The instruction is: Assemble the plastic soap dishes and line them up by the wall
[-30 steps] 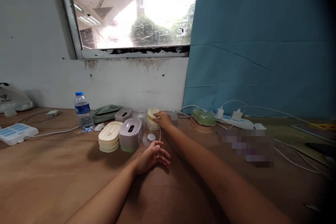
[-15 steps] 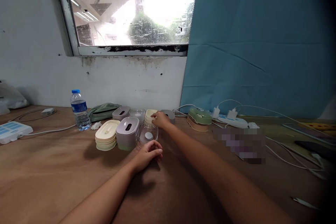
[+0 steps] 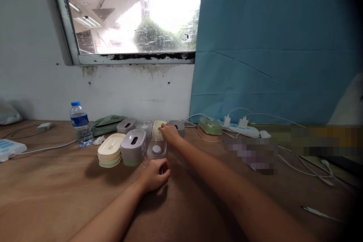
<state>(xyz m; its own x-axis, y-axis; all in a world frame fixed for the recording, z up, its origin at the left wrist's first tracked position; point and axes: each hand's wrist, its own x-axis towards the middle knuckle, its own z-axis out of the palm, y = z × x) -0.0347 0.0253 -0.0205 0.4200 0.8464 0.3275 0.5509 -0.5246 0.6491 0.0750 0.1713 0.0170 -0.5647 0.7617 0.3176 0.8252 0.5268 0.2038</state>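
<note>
My right hand (image 3: 170,134) reaches to the back of the group, its fingers closed on the edge of the top cream lid (image 3: 157,125) of a stack. Some of its fingertips are hidden. My left hand (image 3: 155,174) rests near the table surface, loosely curled, with nothing visible in it. Just beyond it lies a clear plastic lid (image 3: 151,154) with a white round centre. To the left are a lilac slotted piece (image 3: 133,146) with a greenish base and a larger stack of cream lids (image 3: 110,154). Behind stand a second lilac slotted piece (image 3: 126,125), clear pieces (image 3: 144,125) and a grey piece (image 3: 179,127).
A water bottle (image 3: 80,124), crumpled tissue (image 3: 99,140) and green pouch (image 3: 105,124) stand left of the group. Green and brown pieces (image 3: 210,129) lie to the right, near a power strip (image 3: 244,130). Cables (image 3: 303,172) run across the right side of the wooden table (image 3: 51,189).
The view has shifted slightly, moving the scene left and down. My left hand has drawn back from the clear lid and curled its fingers. My right hand stays at the cream stack.
</note>
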